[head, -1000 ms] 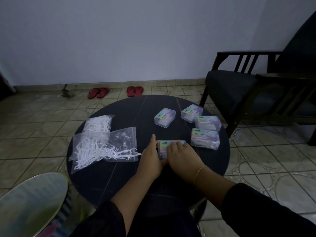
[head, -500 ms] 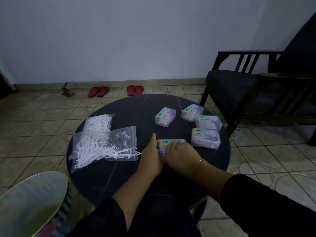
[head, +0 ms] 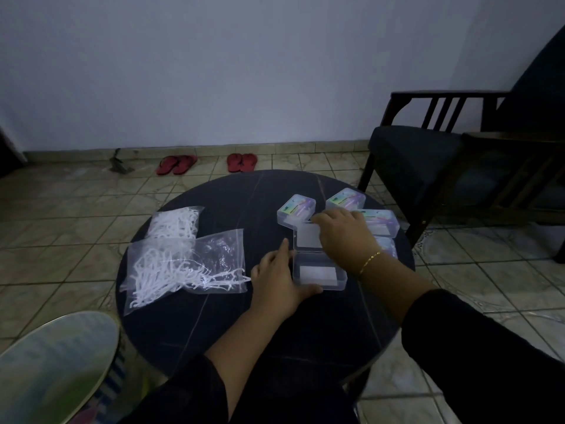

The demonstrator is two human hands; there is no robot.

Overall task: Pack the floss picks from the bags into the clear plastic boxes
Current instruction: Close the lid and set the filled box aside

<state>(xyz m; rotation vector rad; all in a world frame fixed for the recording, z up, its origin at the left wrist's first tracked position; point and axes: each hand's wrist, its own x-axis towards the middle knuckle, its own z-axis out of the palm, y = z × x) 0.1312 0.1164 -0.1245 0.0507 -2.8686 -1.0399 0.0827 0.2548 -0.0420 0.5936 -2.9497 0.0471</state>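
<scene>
Dim room with a tiled floor (head: 76, 240) and a plain wall, and a round dark table (head: 189, 325) sits in the middle of the shot. Going from the left: there's a pale curved thing (head: 52, 362) at the bottom left corner, can't tell what it is. On the table's left side lie two clear bags of white floss picks, the farther bag (head: 175, 223) tucked behind the nearer bag (head: 186, 264), with some picks spilling out of the nearer one's mouth toward the middle. Back by the wall are two pairs of red flip-flops (head: 176, 164).

Then the left hand (head: 279, 280) rests on the table against the left side of the open box (head: 318, 261), index finger pointing straight along its edge and thumb along the box's near side, fingers pretty much straight. That clear box lies opened flat, both halves facing up, no picks visible in it.

The right hand (head: 342, 237) comes over the far half, the lid, fingers curled down onto its far edge. Around it sit four closed boxes with colourful labels: one (head: 295, 211) just past the lid, one (head: 345, 198) further right, another (head: 380, 221) beside the knuckles, and a last one (head: 388, 247) mostly hidden behind the wrist. Far right there's a dark wooden armchair (head: 458, 154).
</scene>
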